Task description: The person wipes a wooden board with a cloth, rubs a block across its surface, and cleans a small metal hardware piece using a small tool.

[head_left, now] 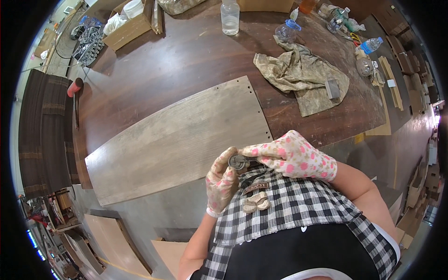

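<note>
Both my hands wear white gloves with a pink flower print and meet in front of my checked apron. My left hand (221,183) is closed around a small round grey container (237,162), tilted so its dark inside shows. My right hand (296,157) comes in from the right, its fingers pressed together with the tips at the container's rim. What lies between those fingertips is hidden. Just beyond my hands lies a flat grey wood-grain panel (177,135), with several small dark holes along its right end.
A stained cloth (298,74) with a small grey block (332,89) on it lies at the right of the brown table (186,60). Several bottles, including a clear one (230,21), stand farther back. A cardboard box (126,35) and a red-headed mallet (74,87) are at left.
</note>
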The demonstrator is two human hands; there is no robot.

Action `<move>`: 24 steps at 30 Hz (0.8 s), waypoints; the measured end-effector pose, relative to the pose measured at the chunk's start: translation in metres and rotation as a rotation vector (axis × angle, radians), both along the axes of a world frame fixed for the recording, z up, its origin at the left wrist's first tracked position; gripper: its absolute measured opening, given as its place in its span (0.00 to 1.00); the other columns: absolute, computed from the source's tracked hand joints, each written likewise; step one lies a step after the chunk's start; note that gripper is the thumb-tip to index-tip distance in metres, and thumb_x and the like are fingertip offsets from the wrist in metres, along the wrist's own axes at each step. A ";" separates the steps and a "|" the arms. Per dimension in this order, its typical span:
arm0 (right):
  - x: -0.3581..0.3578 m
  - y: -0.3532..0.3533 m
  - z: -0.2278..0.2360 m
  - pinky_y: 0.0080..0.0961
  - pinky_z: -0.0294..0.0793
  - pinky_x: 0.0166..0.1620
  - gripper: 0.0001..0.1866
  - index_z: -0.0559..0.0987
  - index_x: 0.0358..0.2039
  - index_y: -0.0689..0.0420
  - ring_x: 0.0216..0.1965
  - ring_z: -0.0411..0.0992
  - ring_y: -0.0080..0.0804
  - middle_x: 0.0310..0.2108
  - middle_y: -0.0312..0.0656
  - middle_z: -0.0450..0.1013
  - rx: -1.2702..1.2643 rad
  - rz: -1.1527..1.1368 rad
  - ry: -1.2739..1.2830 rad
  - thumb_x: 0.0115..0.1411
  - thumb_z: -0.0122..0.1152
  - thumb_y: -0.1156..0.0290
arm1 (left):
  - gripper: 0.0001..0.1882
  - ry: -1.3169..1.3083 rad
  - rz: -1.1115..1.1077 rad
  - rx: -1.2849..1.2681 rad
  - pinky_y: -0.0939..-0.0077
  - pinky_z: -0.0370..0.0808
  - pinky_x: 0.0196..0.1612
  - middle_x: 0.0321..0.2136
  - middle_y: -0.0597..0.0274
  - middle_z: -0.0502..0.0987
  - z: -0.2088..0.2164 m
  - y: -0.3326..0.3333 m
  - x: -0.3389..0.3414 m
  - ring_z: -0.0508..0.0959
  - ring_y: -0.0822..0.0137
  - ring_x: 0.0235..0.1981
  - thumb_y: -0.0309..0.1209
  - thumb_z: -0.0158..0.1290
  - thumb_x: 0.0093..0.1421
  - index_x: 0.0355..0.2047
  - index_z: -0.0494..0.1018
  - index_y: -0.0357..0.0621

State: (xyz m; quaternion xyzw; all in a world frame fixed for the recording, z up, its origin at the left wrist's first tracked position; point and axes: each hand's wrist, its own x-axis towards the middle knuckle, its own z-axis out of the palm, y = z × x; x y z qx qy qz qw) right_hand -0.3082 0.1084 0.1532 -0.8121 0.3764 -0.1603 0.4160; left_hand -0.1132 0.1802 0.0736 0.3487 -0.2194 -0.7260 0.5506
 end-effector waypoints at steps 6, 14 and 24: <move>0.000 -0.005 -0.001 0.26 0.74 0.26 0.22 0.73 0.51 0.49 0.26 0.74 0.33 0.28 0.39 0.74 -0.392 0.064 0.157 0.53 0.56 0.72 | 0.29 0.043 0.001 0.010 0.73 0.73 0.47 0.45 0.57 0.72 0.000 -0.009 0.001 0.75 0.67 0.43 0.36 0.57 0.57 0.54 0.63 0.34; 0.001 -0.005 0.000 0.28 0.73 0.28 0.28 0.72 0.52 0.44 0.30 0.72 0.32 0.28 0.37 0.69 -0.432 0.247 0.405 0.47 0.54 0.73 | 0.27 0.055 -0.036 0.057 0.69 0.74 0.49 0.46 0.53 0.72 -0.006 -0.017 0.002 0.74 0.66 0.45 0.36 0.54 0.59 0.53 0.63 0.33; -0.001 -0.011 -0.008 0.28 0.71 0.27 0.26 0.72 0.52 0.44 0.28 0.72 0.32 0.27 0.36 0.70 -0.387 0.218 0.380 0.50 0.51 0.73 | 0.24 -0.040 -0.106 0.020 0.73 0.72 0.49 0.47 0.56 0.72 -0.005 -0.026 0.001 0.73 0.69 0.44 0.36 0.49 0.63 0.54 0.63 0.32</move>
